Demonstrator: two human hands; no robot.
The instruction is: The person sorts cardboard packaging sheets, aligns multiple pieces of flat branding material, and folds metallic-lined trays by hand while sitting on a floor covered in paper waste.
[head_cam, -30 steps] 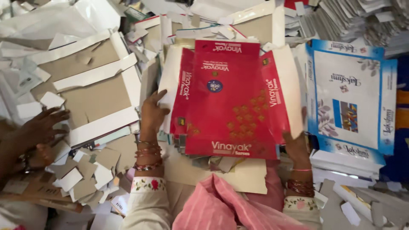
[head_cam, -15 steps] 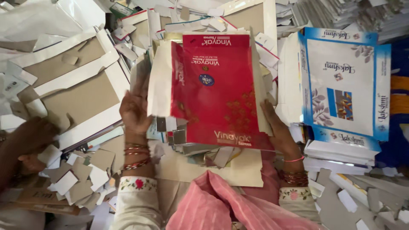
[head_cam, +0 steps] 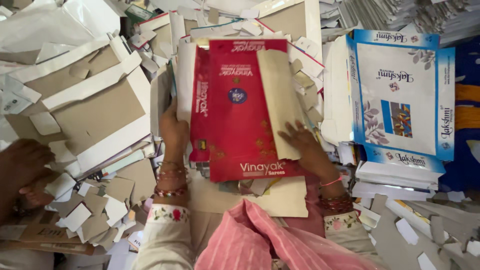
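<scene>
Left hand (head_cam: 173, 131) gripped the left edge of the red carton blank (head_cam: 240, 107), fingers curled behind it. Right hand (head_cam: 304, 145) lay flat and spread on the folded brown flap (head_cam: 280, 100), pinning it, not clasping. Blank sat centre, over the lap on loose cardboard scraps (head_cam: 95, 210). Likely light, stiff along the creases, glossy so a bit slippery; best held by the edges. Blue-and-white blanks (head_cam: 400, 95) stacked to the right. Left fingertips hidden; another person's hand (head_cam: 22, 165) cut off at left edge.

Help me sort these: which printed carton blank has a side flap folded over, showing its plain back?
The red carton blank between the hands; its right flap lies folded inward, plain beige. The blue-and-white blank lies fully flat.
</scene>
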